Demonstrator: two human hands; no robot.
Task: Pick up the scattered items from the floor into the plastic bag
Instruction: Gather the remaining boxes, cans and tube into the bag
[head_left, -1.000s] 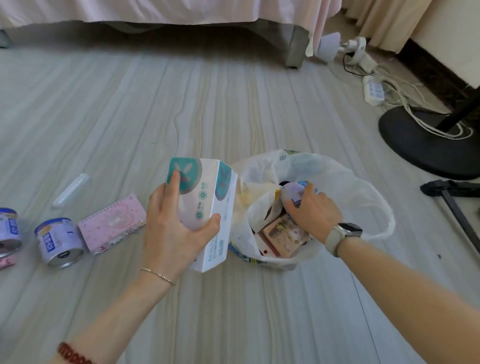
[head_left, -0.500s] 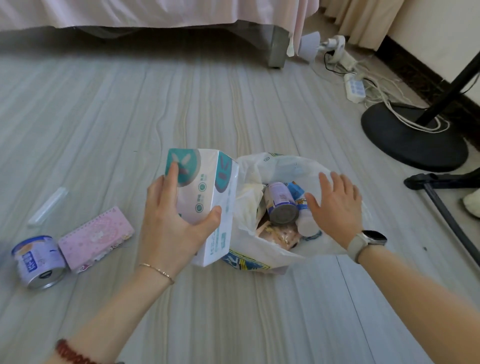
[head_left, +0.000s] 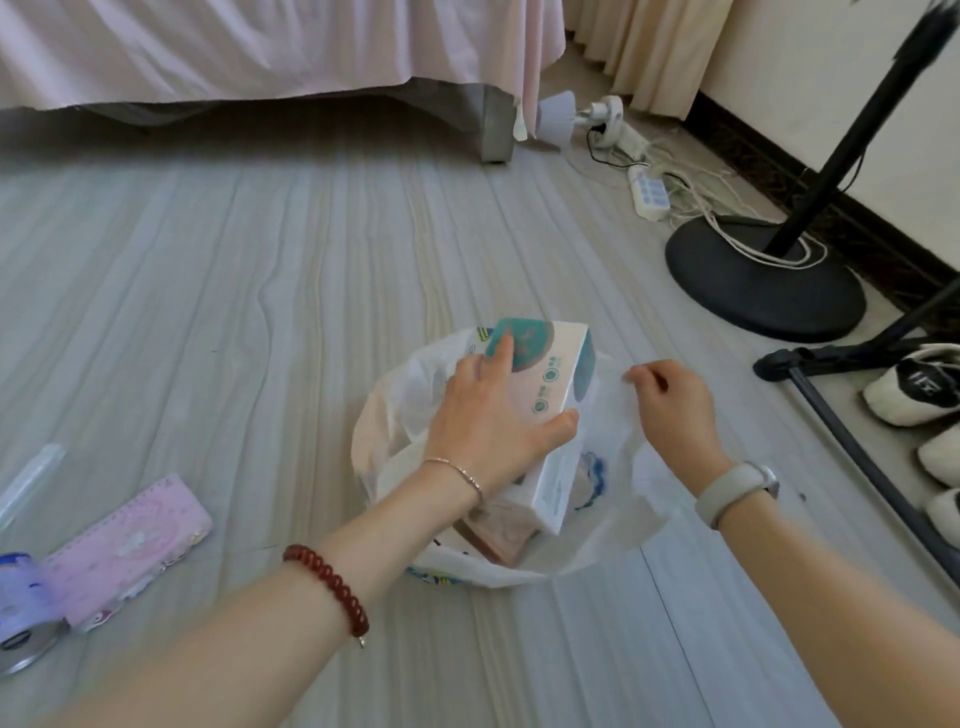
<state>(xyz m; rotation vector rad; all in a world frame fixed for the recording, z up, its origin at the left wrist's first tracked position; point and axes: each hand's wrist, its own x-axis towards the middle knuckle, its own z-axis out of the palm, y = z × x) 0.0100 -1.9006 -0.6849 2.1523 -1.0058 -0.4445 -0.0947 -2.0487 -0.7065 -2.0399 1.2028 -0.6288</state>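
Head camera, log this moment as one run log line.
left hand grips tissue box, over plastic bag | right hand pinches bag rim | pink notebook, can on floor

Pale grey wood-grain floor; white plastic bag mid-floor; pink spiral notebook and blue-labelled tin can touching at its left edge; black round fan base at right.

- Left hand reaches forward from the lower left, palm down, fingers spread over the top of a white box, thumb clamped on its near side.
- Left forearm bare, a thin bracelet at the wrist and a red bead band further up.
- Right hand comes in from the lower right, fingers curled, pinching the plastic bag rim.
- Right wrist wears a pale watch.
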